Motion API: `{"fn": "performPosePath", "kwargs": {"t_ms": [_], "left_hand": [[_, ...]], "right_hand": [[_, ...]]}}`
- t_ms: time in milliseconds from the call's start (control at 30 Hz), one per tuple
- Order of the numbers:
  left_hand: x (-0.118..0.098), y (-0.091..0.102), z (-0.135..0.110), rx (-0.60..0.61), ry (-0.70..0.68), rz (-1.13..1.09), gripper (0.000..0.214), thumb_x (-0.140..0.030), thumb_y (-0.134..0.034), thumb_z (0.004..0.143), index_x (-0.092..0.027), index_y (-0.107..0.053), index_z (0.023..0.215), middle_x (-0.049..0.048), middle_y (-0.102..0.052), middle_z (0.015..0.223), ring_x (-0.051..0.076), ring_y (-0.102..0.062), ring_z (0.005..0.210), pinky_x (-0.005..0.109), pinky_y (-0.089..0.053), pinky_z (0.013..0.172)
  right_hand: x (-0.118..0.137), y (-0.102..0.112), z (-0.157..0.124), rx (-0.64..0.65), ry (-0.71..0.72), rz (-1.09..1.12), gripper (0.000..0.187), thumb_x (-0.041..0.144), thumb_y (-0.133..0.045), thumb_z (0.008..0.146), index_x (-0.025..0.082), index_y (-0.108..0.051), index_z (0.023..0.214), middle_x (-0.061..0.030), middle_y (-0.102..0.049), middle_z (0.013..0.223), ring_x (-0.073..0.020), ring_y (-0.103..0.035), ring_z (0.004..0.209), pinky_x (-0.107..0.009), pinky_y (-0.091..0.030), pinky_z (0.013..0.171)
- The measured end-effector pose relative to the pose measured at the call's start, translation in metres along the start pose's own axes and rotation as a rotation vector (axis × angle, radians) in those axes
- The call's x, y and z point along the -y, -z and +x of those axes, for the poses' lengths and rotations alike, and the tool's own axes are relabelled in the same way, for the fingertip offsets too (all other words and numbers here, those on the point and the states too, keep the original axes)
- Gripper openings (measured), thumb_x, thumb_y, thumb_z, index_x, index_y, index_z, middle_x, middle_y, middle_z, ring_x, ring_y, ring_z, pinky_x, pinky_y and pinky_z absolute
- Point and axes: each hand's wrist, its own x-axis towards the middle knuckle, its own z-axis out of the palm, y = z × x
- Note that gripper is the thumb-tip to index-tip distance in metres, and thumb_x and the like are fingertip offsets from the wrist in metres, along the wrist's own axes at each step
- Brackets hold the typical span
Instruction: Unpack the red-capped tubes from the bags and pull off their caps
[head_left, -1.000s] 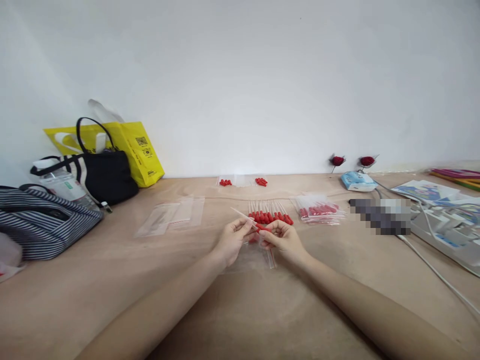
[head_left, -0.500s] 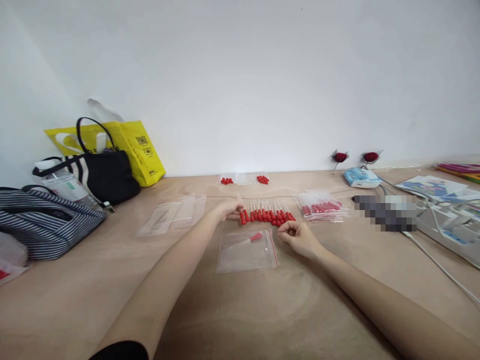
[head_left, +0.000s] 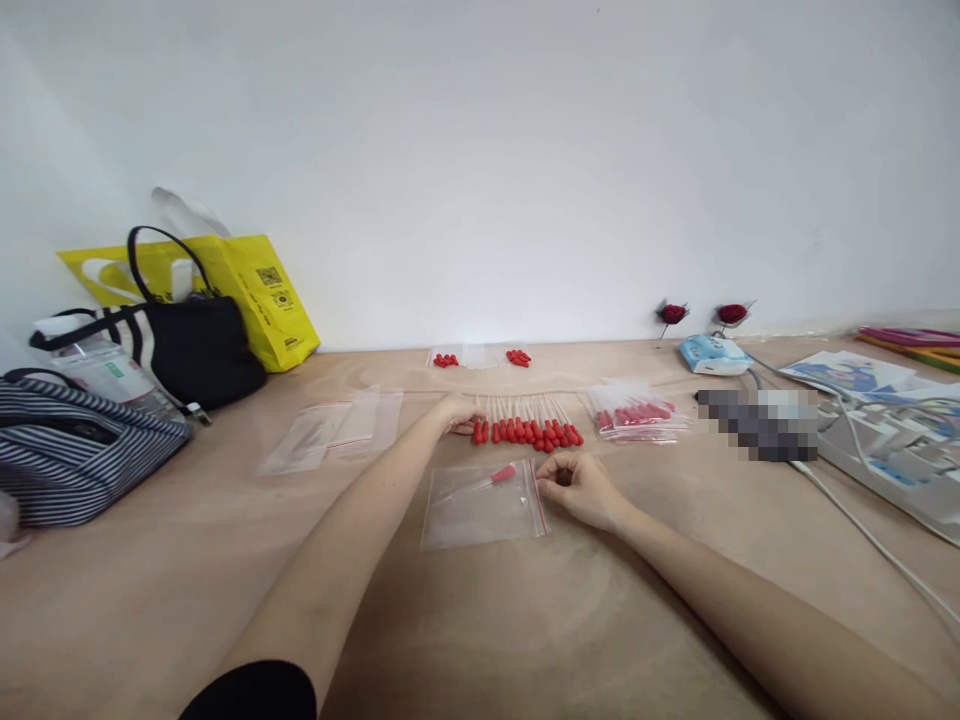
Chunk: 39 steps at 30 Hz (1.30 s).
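A row of droppers [head_left: 529, 431] with red rubber bulbs and thin clear stems lies on the table, bulbs towards me. At the row's left end, my left hand [head_left: 459, 414] has its fingers closed over the stems of the end droppers; the fingertips are partly hidden. In front lies a clear zip bag [head_left: 472, 515] with a red line along its right edge and a single dropper [head_left: 502, 474], which appears to be inside. My right hand [head_left: 574, 485] has curled fingers, with thumb and forefinger pinched at the bag's upper right edge.
Flat clear bags [head_left: 337, 430] lie to the left, and a stack of filled dropper bags [head_left: 637, 412] to the right. Another bag with red bulbs [head_left: 480, 356] is by the wall. Handbags [head_left: 210, 345] stand far left; a tissue pack [head_left: 714, 355] and power strip [head_left: 892, 460] sit right.
My right hand has moved left to the bag's edge. The two droppers at my left hand, tilted before, now lie straighter and in line with the row. The view has shifted slightly.
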Motion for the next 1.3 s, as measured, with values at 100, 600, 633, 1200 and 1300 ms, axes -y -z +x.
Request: {"fn": "performPosePath", "kwargs": {"t_ms": [100, 600, 633, 1200, 1300], "left_hand": [[0.002, 0.001, 0.001, -0.019, -0.02, 0.013, 0.028, -0.029, -0.048, 0.085, -0.013, -0.05, 0.109, 0.0078, -0.053, 0.108, 0.018, -0.055, 0.091, 0.037, -0.048, 0.076], [0.029, 0.016, -0.035, -0.018, -0.31, 0.073, 0.069, -0.008, -0.08, 0.028, -0.017, -0.053, 0.09, -0.007, -0.054, 0.06, 0.011, -0.055, 0.053, 0.022, -0.045, 0.054], [0.031, 0.013, -0.035, -0.04, -0.336, 0.077, 0.066, -0.008, -0.08, 0.031, -0.016, -0.052, 0.091, -0.0066, -0.054, 0.061, 0.011, -0.055, 0.054, 0.022, -0.045, 0.055], [0.087, -0.014, -0.128, 0.017, -0.827, 0.556, 0.051, -0.038, -0.051, 0.078, -0.024, -0.039, 0.126, 0.0072, -0.043, 0.13, 0.024, -0.036, 0.121, 0.04, -0.027, 0.101], [0.084, -0.014, -0.13, 0.052, -0.82, 0.571, 0.055, -0.038, -0.052, 0.078, -0.023, -0.035, 0.129, 0.0078, -0.042, 0.131, 0.025, -0.037, 0.12, 0.042, -0.027, 0.101]], "right_hand": [[0.001, -0.001, 0.0, -0.003, 0.006, 0.001, 0.01, 0.025, -0.056, 0.063, 0.019, -0.063, 0.065, 0.0018, -0.061, 0.06, -0.0092, -0.049, 0.052, -0.021, -0.037, 0.052], [0.004, -0.001, 0.0, -0.016, 0.073, -0.109, 0.01, 0.028, -0.058, 0.067, 0.022, -0.065, 0.065, 0.0011, -0.061, 0.063, -0.0113, -0.051, 0.058, -0.023, -0.037, 0.055], [0.005, -0.002, 0.0, -0.017, 0.068, -0.116, 0.011, 0.029, -0.058, 0.067, 0.022, -0.065, 0.064, 0.0011, -0.061, 0.063, -0.0112, -0.05, 0.058, -0.023, -0.036, 0.054], [0.01, -0.004, 0.0, -0.003, 0.169, -0.201, 0.018, 0.023, -0.059, 0.067, 0.028, -0.067, 0.083, 0.0017, -0.061, 0.066, -0.0145, -0.051, 0.068, -0.026, -0.037, 0.063], [0.012, -0.004, -0.001, 0.018, 0.192, -0.252, 0.026, 0.02, -0.056, 0.068, 0.028, -0.066, 0.09, 0.0011, -0.061, 0.069, -0.015, -0.05, 0.07, -0.026, -0.036, 0.064]]}}
